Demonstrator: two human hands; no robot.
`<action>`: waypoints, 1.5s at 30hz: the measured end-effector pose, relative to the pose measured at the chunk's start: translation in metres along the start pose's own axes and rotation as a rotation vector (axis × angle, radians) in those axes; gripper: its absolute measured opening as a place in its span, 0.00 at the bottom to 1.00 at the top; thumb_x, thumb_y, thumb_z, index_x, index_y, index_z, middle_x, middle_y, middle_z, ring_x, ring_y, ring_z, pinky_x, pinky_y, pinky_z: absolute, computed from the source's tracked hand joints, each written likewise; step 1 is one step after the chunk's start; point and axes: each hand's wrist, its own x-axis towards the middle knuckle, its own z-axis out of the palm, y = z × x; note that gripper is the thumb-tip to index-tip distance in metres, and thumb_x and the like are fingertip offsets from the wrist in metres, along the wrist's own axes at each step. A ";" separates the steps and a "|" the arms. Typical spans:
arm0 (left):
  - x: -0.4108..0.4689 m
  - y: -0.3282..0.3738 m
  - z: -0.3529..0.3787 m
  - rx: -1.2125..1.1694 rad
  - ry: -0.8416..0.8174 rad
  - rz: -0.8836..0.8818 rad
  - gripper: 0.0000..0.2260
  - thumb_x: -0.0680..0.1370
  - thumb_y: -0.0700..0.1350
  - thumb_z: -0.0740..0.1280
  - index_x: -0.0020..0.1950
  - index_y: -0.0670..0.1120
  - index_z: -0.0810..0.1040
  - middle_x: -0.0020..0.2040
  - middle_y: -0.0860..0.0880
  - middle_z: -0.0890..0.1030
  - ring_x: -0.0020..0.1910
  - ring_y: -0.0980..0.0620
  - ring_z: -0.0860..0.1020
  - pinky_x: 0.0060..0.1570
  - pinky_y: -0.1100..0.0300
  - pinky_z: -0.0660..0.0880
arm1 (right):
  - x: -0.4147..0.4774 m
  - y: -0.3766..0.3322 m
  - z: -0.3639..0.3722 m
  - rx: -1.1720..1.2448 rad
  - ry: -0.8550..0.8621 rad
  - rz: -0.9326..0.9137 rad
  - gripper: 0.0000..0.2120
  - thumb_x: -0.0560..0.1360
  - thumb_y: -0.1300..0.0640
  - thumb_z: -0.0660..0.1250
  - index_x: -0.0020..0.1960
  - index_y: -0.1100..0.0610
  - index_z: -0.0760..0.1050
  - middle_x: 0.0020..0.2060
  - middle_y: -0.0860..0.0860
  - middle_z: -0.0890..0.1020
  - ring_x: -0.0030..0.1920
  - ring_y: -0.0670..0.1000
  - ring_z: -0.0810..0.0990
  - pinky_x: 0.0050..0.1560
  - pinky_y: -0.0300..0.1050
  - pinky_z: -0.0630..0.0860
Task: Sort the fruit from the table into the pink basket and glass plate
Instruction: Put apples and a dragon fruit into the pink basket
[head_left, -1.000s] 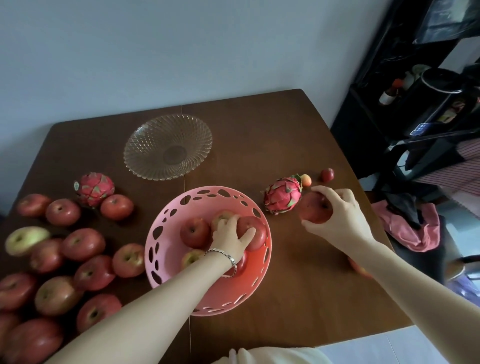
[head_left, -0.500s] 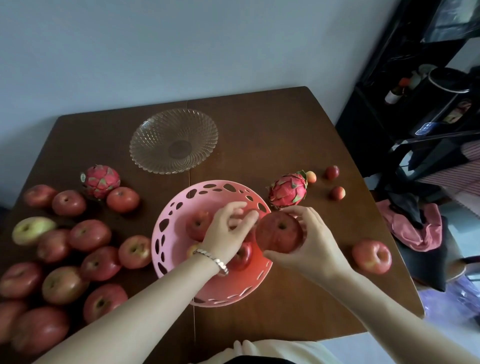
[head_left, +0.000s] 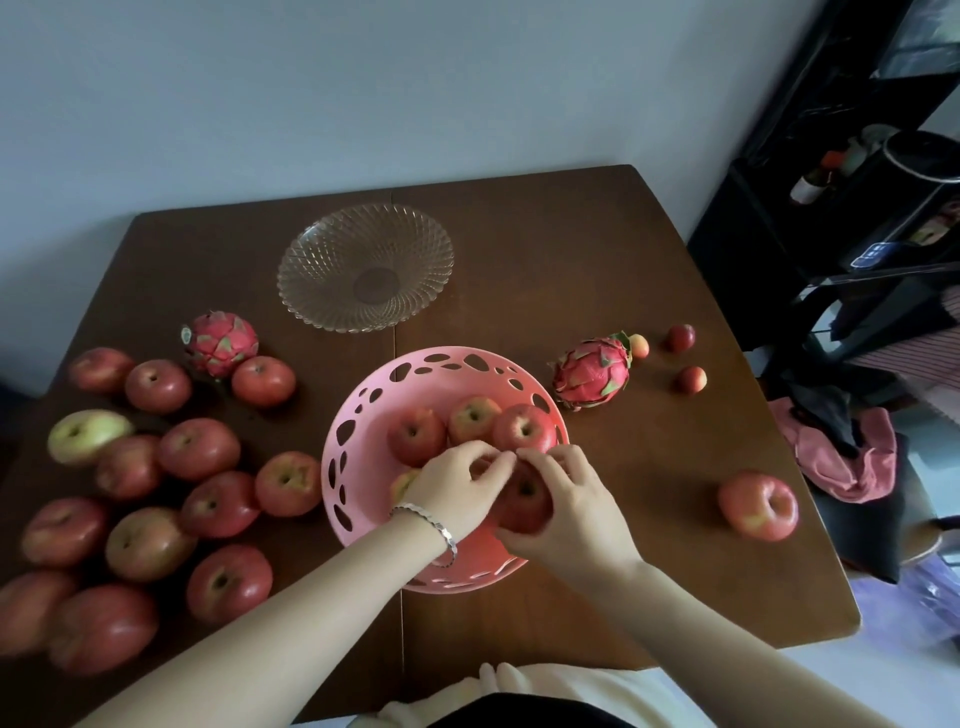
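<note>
The pink basket (head_left: 358, 457) stands at the table's middle with several red apples in it. My right hand (head_left: 571, 506) grips a red apple (head_left: 524, 504) inside the basket's near side. My left hand (head_left: 457, 488), a bracelet at its wrist, has curled fingers resting on apples in the basket and touches the right hand's fingertips; whether it grips one is hidden. The glass plate (head_left: 363, 267) sits beyond the basket with nothing on it. One dragon fruit (head_left: 592, 371) lies right of the basket, another dragon fruit (head_left: 221, 343) to the left.
Several red apples (head_left: 197, 449) and one greenish apple (head_left: 85, 434) crowd the table's left side. A lone apple (head_left: 758, 506) lies near the right edge. Three small red fruits (head_left: 680, 338) sit at right behind the dragon fruit. A dark shelf and pink cloth (head_left: 841, 457) stand off the table's right.
My right hand picked an apple from the table's right side and carried it left into the basket. My left hand stayed among the basket's apples, shifting slightly toward the right hand.
</note>
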 end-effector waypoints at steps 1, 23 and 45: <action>0.006 -0.003 -0.002 0.026 0.035 0.017 0.13 0.77 0.57 0.58 0.54 0.56 0.78 0.54 0.54 0.82 0.53 0.51 0.79 0.59 0.54 0.74 | 0.001 -0.001 0.003 -0.027 -0.024 0.017 0.38 0.57 0.43 0.72 0.65 0.53 0.72 0.57 0.53 0.75 0.55 0.57 0.77 0.52 0.49 0.78; -0.009 -0.011 0.010 0.316 -0.062 0.254 0.33 0.64 0.57 0.75 0.66 0.57 0.67 0.61 0.56 0.74 0.61 0.55 0.74 0.53 0.67 0.63 | -0.004 0.006 -0.003 -0.050 -0.249 0.085 0.48 0.63 0.46 0.75 0.74 0.53 0.52 0.68 0.49 0.69 0.71 0.52 0.57 0.71 0.48 0.56; -0.016 -0.037 0.000 0.501 -0.150 0.026 0.25 0.64 0.59 0.72 0.51 0.50 0.63 0.51 0.52 0.65 0.57 0.49 0.67 0.58 0.51 0.73 | -0.013 0.145 -0.065 -0.392 -0.127 0.865 0.31 0.73 0.58 0.65 0.71 0.48 0.57 0.70 0.59 0.56 0.66 0.66 0.60 0.63 0.60 0.67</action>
